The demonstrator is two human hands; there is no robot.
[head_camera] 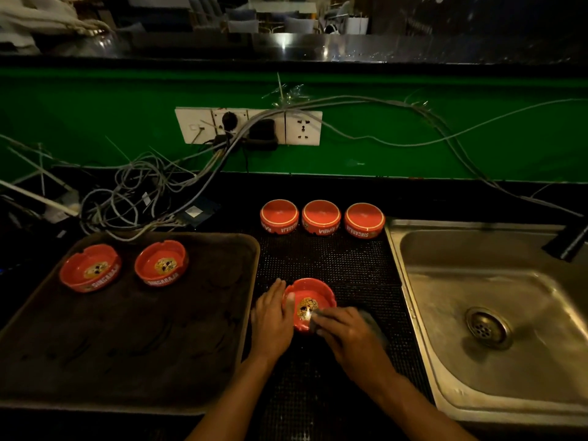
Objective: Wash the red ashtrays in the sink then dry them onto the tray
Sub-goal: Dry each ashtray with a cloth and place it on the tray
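1. red ashtray (pixel 308 305), face up, is held on the black dotted mat (pixel 327 265) between the tray and the sink.
2. its left rim is steadied by the left hand (pixel 270 316), whose straight fingers lie flat against the side.
3. a grey cloth (pixel 370 319) is gripped by the right hand (pixel 345 332), fingers curled over it, and is pressed into the ashtray's bowl at its near right edge.
4. 2 more ashtrays are set face up on the dark tray (pixel 133 370): one at the far left (pixel 90 268), one just beside it to the right (pixel 161 263), apart from each other.
5. 3 ashtrays are lined upside down at the far edge of the mat: left (pixel 279 216), middle (pixel 320 217), right (pixel 364 220), close together in a row.
6. a steel sink (pixel 445 281) is seen to the right, its drain (pixel 486 327) uncovered and its basin wet-looking.
7. a wall socket strip (pixel 248 125) on the green wall (pixel 95 122) is fed by tangled grey cables (pixel 143 192) behind the tray.
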